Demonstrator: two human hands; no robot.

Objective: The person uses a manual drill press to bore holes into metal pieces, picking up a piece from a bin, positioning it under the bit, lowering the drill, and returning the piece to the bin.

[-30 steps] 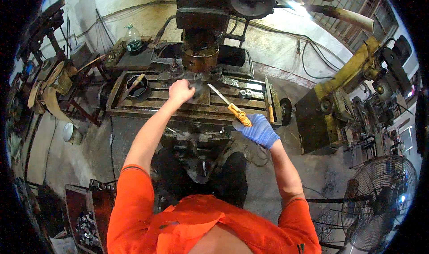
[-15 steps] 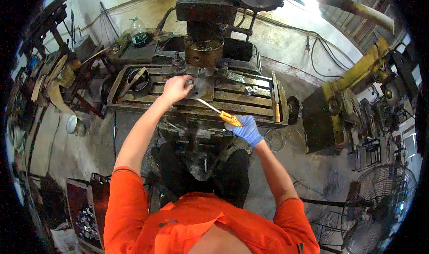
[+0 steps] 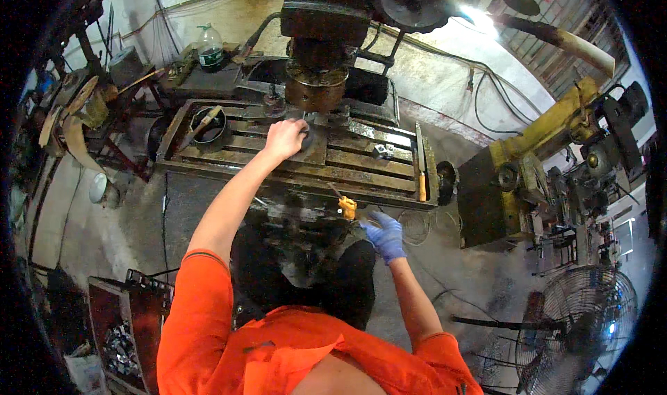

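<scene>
My bare left hand [image 3: 285, 140] is on the slotted machine table [image 3: 375, 171], just below the dark spindle head [image 3: 316, 89]. Its fingers curl around something dark that they mostly cover, so I cannot make out what it is. At the table's front edge is a screwdriver [image 3: 347, 208] with a yellow-orange handle, its shaft pointing up and away to the left. My right hand [image 3: 385, 238], in a blue glove, is a little to the right of the handle and nearer to me. Its thumb and fingers are apart, and it appears to hold nothing.
On the table's left stands a dark pot [image 3: 210, 132] with a brush [image 3: 206, 120] in it. A small metal block [image 3: 382, 151] and a wooden-handled file [image 3: 422, 176] lie on the right. A yellow machine [image 3: 497, 193] stands right, a floor fan [image 3: 583, 325] lower right.
My right hand has let go of the screwdriver and drawn back toward me. The screwdriver is now nearer the table's front. My left hand's fingers have moved slightly right, closer under the spindle.
</scene>
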